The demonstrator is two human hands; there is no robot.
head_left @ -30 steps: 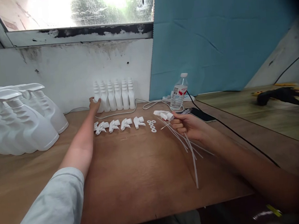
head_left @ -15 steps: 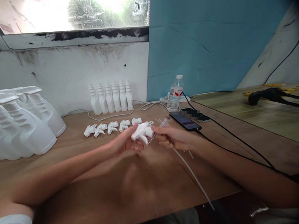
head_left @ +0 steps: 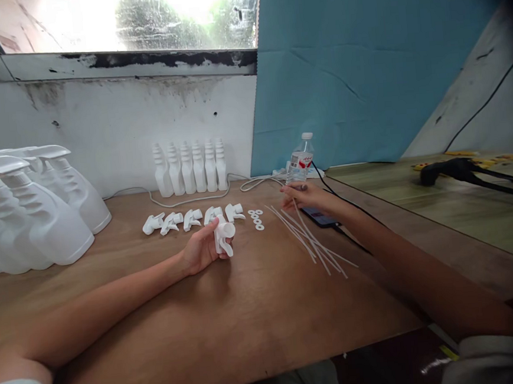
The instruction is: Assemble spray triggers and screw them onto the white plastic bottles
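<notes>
My left hand (head_left: 203, 246) is closed round a white trigger spray head (head_left: 222, 235), with its round collar facing right and the trigger pointing down. My right hand (head_left: 299, 196) is in front of the clear bottle, fingers pinched together. Just under those fingertips is the top end of a thin white tube; what they grip is too small to tell. Several thin white tubes (head_left: 316, 243) lie crossed on the table below. Between the hands lie several small white rings (head_left: 255, 217). A row of white spray heads (head_left: 192, 219) lies behind my left hand.
Large white spray-shaped bottles (head_left: 47, 214) stand at the left. Several slim white bottles (head_left: 187, 174) line the wall. A clear water bottle (head_left: 303, 156) and a partly covered phone (head_left: 322, 217) are behind my right hand. Black cables cross the table (head_left: 248, 311) at the right.
My hands have moved apart. The right one has gone up and right towards the bottle, and the long tube no longer hangs from it. The left one has drawn back left, turning the spray head.
</notes>
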